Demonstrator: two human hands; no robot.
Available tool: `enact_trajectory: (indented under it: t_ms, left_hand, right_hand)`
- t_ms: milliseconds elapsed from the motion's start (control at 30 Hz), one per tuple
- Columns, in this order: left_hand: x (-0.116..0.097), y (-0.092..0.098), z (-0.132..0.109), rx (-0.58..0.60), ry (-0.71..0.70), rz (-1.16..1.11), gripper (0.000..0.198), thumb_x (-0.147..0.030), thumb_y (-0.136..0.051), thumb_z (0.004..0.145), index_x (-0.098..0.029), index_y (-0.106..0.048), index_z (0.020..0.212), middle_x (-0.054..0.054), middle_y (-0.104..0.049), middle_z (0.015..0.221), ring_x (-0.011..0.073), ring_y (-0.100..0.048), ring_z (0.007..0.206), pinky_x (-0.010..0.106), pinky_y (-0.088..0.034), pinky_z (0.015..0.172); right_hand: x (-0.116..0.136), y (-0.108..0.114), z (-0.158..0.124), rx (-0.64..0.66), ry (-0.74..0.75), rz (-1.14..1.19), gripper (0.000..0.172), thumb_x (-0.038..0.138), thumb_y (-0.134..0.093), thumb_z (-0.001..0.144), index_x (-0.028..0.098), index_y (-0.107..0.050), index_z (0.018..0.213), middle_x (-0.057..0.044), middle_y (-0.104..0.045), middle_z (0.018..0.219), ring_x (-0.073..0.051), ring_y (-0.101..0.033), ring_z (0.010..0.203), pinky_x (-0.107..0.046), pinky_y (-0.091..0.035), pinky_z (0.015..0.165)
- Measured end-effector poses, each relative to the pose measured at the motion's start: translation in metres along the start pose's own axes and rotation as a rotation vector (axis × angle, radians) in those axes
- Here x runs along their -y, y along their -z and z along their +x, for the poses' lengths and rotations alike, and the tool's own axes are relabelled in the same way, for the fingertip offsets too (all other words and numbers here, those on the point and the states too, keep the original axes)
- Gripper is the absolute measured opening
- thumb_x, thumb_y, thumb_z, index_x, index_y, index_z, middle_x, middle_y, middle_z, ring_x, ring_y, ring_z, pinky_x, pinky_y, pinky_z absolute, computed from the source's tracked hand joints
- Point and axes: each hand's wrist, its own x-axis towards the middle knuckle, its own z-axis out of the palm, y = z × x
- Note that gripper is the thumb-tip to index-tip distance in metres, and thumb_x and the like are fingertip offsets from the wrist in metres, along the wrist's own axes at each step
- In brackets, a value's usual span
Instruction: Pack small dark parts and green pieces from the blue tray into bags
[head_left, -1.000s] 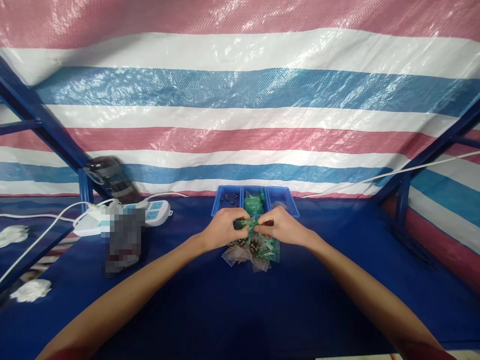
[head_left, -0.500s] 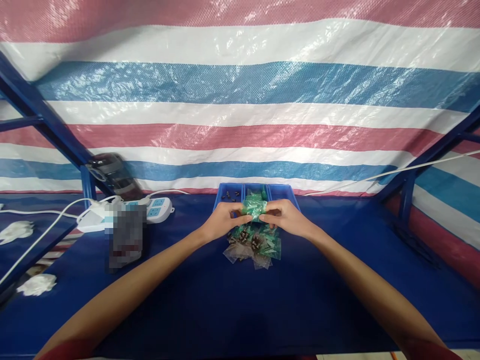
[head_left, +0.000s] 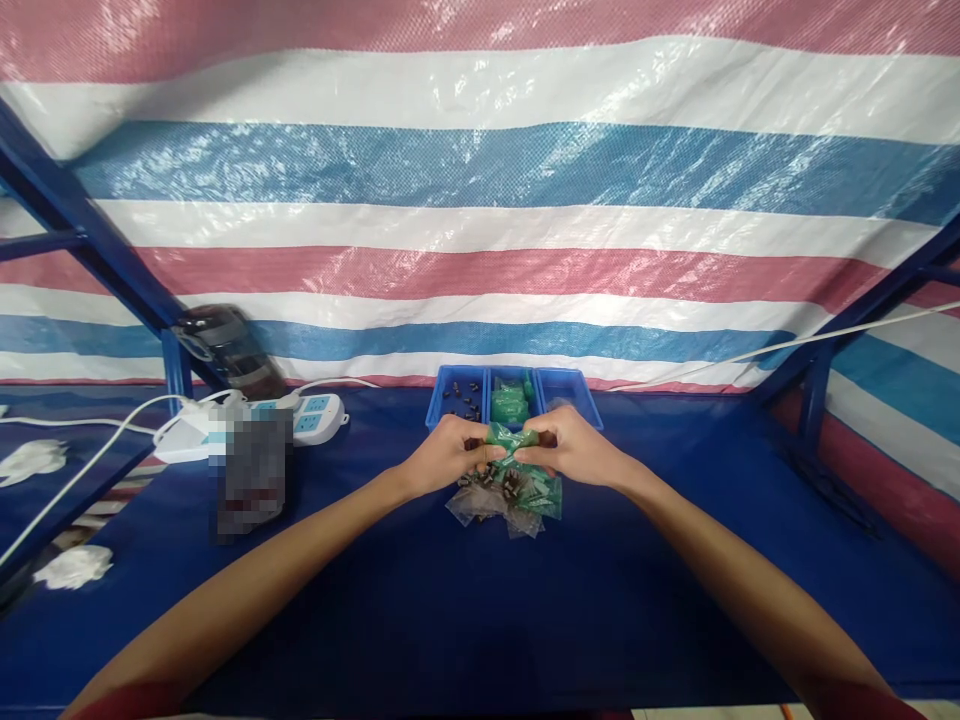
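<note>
Between my two hands is a small green plastic bag (head_left: 510,437), pinched from both sides. My left hand (head_left: 448,455) is closed on its left edge, with thumb and fingers pressed together. On the other edge my right hand (head_left: 574,447) grips in the same way. Just below, on the table, lies a pile of clear and green bags (head_left: 510,495) with small dark metal parts in and among them. Behind my hands stand blue bins: the left bin (head_left: 460,372) has loose dark parts, the middle one holds green bags (head_left: 510,400).
A right-hand blue bin (head_left: 568,376) stands beside the others on the blue table (head_left: 465,600). To the left are a white power strip (head_left: 321,420), a blurred-out dark object (head_left: 255,480), a dark bottle-like object (head_left: 229,345) and crumpled white tissue (head_left: 75,567). Striped sheeting (head_left: 480,270) hangs behind.
Both hands have come down slightly toward me with the green bag, uncovering more of the bins. The bag now looks more bunched between my fingers.
</note>
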Motion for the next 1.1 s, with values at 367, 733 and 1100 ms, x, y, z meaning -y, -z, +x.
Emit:
enact_trajectory:
  t_ms: [367,733,1100]
  left_hand:
    - [0.005,0.002,0.002,0.031,-0.039,0.267,0.040,-0.039,-0.052,0.088,-0.012,-0.052,0.057,-0.002,-0.051,0.049,0.0077,-0.045,0.047,0.018,-0.030,0.048]
    - [0.007,0.005,0.005,-0.120,-0.089,0.307,0.038,-0.044,-0.048,0.089,-0.014,-0.063,0.070,0.002,-0.057,0.062,0.0104,-0.047,0.056,0.021,-0.034,0.055]
    - [0.005,0.008,0.004,0.072,-0.019,0.218,0.037,-0.043,-0.060,0.080,-0.013,-0.051,0.059,-0.003,-0.046,0.053,0.0075,-0.041,0.048,0.019,-0.028,0.047]
  right_hand:
    - [-0.002,0.003,0.002,0.135,-0.017,-0.040,0.039,0.047,-0.056,0.084,0.016,-0.050,0.060,0.001,-0.055,0.051,-0.013,-0.055,0.049,-0.022,-0.036,0.047]
    - [-0.008,0.010,0.005,0.056,0.166,-0.291,0.039,0.040,-0.057,0.085,0.016,-0.049,0.056,0.002,-0.048,0.058,-0.009,-0.045,0.051,-0.023,-0.031,0.050]
    - [-0.009,0.008,0.006,0.023,0.137,-0.245,0.023,0.038,-0.062,0.082,0.016,-0.065,0.078,-0.002,-0.061,0.071,-0.013,-0.054,0.061,-0.023,-0.038,0.054]
